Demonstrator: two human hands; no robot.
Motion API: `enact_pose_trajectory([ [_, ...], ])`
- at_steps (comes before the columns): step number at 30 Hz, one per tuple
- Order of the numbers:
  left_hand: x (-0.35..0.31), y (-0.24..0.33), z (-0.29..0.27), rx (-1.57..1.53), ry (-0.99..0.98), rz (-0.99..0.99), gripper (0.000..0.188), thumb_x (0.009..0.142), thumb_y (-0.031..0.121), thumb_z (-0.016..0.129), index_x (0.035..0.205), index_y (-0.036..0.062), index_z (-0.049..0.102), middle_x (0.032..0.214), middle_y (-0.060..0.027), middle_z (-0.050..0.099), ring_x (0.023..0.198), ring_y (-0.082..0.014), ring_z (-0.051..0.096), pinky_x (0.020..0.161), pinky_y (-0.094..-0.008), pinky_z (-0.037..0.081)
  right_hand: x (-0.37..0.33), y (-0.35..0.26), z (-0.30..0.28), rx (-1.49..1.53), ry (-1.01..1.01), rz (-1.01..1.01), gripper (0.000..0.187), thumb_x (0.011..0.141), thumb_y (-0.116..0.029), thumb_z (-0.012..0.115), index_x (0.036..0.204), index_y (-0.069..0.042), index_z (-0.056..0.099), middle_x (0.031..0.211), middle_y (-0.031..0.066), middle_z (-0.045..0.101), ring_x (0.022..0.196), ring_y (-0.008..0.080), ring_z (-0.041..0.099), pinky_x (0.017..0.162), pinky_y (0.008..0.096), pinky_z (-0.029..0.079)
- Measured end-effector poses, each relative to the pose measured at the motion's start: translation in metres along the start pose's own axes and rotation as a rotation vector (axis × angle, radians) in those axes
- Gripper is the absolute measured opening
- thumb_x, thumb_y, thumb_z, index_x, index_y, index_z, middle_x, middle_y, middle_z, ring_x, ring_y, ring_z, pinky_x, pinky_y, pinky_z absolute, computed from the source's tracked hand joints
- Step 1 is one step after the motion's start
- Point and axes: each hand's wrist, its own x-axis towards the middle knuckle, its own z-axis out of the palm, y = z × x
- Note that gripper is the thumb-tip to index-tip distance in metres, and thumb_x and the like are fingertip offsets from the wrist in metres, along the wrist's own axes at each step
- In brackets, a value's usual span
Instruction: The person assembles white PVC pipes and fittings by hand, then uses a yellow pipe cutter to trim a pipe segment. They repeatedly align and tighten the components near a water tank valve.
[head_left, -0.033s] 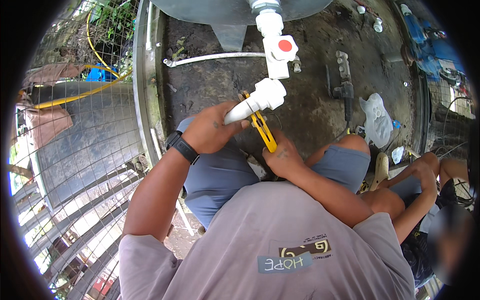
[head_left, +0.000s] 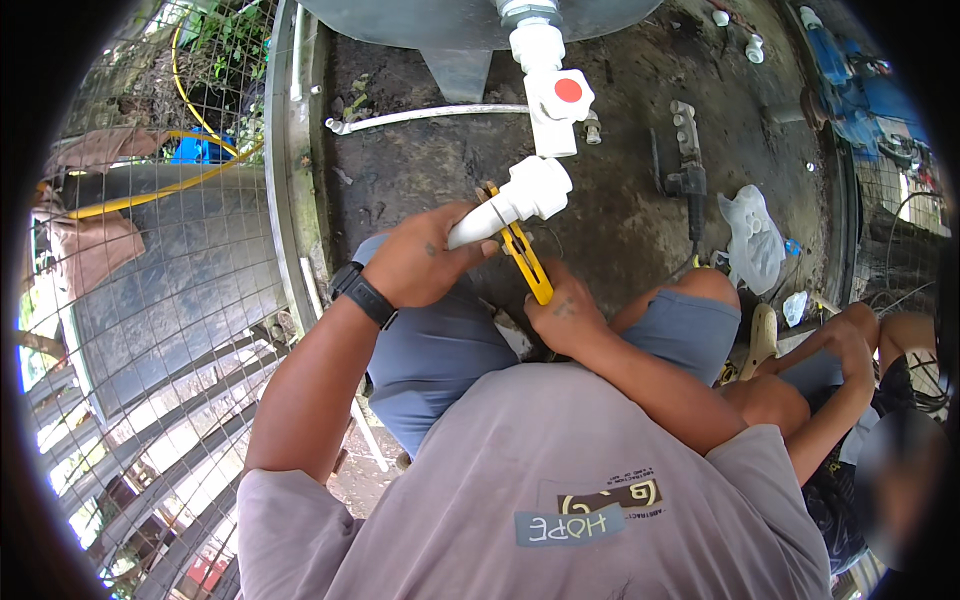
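My left hand [head_left: 425,258] is closed round a short white plastic pipe [head_left: 480,225]. A white fitting with a wide collar [head_left: 540,188] sits on the pipe's far end. Closed in my right hand [head_left: 568,312] is a slim yellow-handled cutting tool [head_left: 530,270], whose exact kind I cannot make out. Its thin dark blade part lies across the pipe, just beside my left fingers. Directly beyond the fitting hangs a white valve [head_left: 558,105] with a red round mark, joined to the bottom of a grey metal tank [head_left: 400,20].
A pipe-welding iron [head_left: 688,170] and a plastic bag of white fittings [head_left: 752,240] lie on the dirty floor to the right. A thin white pipe [head_left: 430,117] lies behind. Wire fencing [head_left: 180,300] stands at left. Another person [head_left: 840,370] sits close at right.
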Motion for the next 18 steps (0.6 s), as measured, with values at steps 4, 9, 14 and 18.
enact_pose_trajectory([
  [4,-0.003,0.003,0.001,-0.006,-0.007,0.004,0.036,0.094,0.025,0.072,0.120,0.0024,0.065,0.095,-0.0119,0.070,0.087,-0.0194,0.065,0.082,-0.0350,0.050,-0.003,0.005,0.002,-0.008,0.010,-0.006,0.037,0.083,-0.014,0.063,0.115,0.003,0.056,0.094,0.0314,0.066,0.094,0.0501,0.064,0.081,0.0524,0.051],
  [9,0.001,0.007,-0.001,0.035,-0.021,-0.015,0.033,0.093,0.025,0.072,0.116,0.0021,0.065,0.093,-0.0126,0.070,0.086,-0.0202,0.065,0.081,-0.0357,0.050,0.004,0.014,0.005,-0.027,0.025,-0.035,0.033,0.082,-0.013,0.062,0.111,0.004,0.058,0.090,0.0314,0.066,0.090,0.0517,0.064,0.077,0.0531,0.051],
  [14,0.005,0.008,-0.002,0.053,-0.031,-0.004,0.038,0.089,0.029,0.074,0.116,0.0030,0.066,0.098,-0.0193,0.071,0.090,-0.0345,0.069,0.082,-0.0414,0.052,0.006,0.016,0.005,-0.046,0.038,-0.034,0.032,0.082,-0.013,0.062,0.109,0.004,0.059,0.092,0.0329,0.066,0.091,0.0513,0.064,0.078,0.0516,0.052],
  [18,0.006,-0.004,0.003,-0.034,0.072,0.111,0.053,0.087,0.039,0.077,0.119,-0.0018,0.063,0.106,-0.0210,0.069,0.090,-0.0324,0.070,0.082,-0.0427,0.053,0.006,0.022,0.003,0.004,-0.018,-0.080,0.036,0.079,-0.014,0.065,0.110,0.003,0.055,0.088,0.0313,0.066,0.086,0.0513,0.065,0.078,0.0550,0.053],
])
